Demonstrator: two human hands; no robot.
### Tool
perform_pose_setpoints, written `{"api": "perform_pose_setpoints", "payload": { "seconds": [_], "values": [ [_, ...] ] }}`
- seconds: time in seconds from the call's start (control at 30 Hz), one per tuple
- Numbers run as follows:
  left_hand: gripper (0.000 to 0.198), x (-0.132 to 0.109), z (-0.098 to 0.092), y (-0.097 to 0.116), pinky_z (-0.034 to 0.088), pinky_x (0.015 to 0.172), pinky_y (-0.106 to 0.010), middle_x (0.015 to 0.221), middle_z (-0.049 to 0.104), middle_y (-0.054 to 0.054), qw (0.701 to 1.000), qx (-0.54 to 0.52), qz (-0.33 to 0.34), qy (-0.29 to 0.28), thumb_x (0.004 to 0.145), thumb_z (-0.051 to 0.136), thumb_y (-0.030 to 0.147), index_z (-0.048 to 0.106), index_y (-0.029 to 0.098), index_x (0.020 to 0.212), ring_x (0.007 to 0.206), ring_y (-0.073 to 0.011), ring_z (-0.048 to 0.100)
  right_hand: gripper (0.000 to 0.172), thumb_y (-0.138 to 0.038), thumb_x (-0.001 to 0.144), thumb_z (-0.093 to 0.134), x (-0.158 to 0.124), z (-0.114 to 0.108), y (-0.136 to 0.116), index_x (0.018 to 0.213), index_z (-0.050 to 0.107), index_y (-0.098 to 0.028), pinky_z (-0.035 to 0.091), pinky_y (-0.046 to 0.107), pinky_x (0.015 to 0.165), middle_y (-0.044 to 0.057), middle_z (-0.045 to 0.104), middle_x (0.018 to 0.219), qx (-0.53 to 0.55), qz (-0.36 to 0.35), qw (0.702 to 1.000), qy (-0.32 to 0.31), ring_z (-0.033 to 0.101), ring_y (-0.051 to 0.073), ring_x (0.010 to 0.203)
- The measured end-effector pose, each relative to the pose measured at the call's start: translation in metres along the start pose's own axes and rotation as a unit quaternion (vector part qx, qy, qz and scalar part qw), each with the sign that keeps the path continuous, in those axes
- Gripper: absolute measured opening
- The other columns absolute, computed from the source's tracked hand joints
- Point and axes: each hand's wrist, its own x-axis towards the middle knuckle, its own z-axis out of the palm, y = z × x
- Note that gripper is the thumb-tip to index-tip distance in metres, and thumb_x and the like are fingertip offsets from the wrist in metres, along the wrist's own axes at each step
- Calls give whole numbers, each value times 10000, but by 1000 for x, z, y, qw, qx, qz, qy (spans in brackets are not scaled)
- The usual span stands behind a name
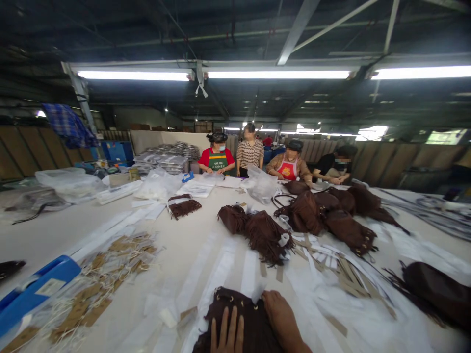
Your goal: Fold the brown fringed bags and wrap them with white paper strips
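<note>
A dark brown bag (pixel 250 314) with metal eyelets along its top edge lies at the bottom centre, its lower part cut off by the frame. My left hand (pixel 227 333) rests flat on the bag, fingers stretched out and apart. At the bag's upper right corner, my right hand (pixel 280 314) is closed on the edge, its fingertips partly hidden. A whitish strip (pixel 259 292) sticks up beside those fingertips; whether they hold it too, I cannot tell.
Brown fringed bags (pixel 267 233) and a bag heap (pixel 312 211) lie ahead. Cardboard tags with strings (pixel 88 299) and a blue tool (pixel 44 289) are at left. Paper strips (pixel 342 264) spread right. A co-worker in a green apron (pixel 218 159) and several others are across the table.
</note>
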Motion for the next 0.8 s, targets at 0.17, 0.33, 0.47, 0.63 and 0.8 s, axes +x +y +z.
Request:
{"api": "perform_pose_setpoints", "payload": {
  "seconds": [0.17,0.33,0.47,0.63,0.8],
  "values": [
    [597,-7,3,0,223,1094,-637,1381,548,-89,999,-29,13,-40,774,548,535,577,238,1291,1470,-335,45,226,-77,906,441,-1,-1,1,940,621,-209,459,309,789,36,661,868,-1,8,1000,-10,604,201,850],
    [714,-3,-8,-10,195,1080,-607,1445,479,-100,996,-22,47,-68,750,548,505,452,222,1398,1428,-375,193,259,-89,917,397,-1,-18,-2,979,625,-196,474,320,820,64,681,909,-26,17,999,34,620,203,894],
    [748,3,-24,-18,224,1057,-561,1472,437,-122,991,-36,87,-90,781,513,495,352,209,1454,1333,-372,369,281,-201,950,395,-26,-30,-16,1161,579,-173,456,385,964,115,654,1171,-59,31,992,103,577,241,1126],
    [706,15,-57,-11,249,1058,-578,1541,314,-104,987,-60,38,-141,820,485,416,302,219,1473,1375,-374,319,399,-358,959,403,-75,-23,-42,1282,512,-150,478,407,971,165,537,1359,-70,51,990,111,504,282,1255],
    [672,18,-65,-7,254,1074,-563,1534,333,-97,989,-57,37,-130,847,474,420,317,216,1468,1389,-364,300,438,-387,968,376,-94,-4,-47,1319,492,-151,487,420,953,178,489,1407,-59,76,989,112,493,294,1271]
  ]
}}
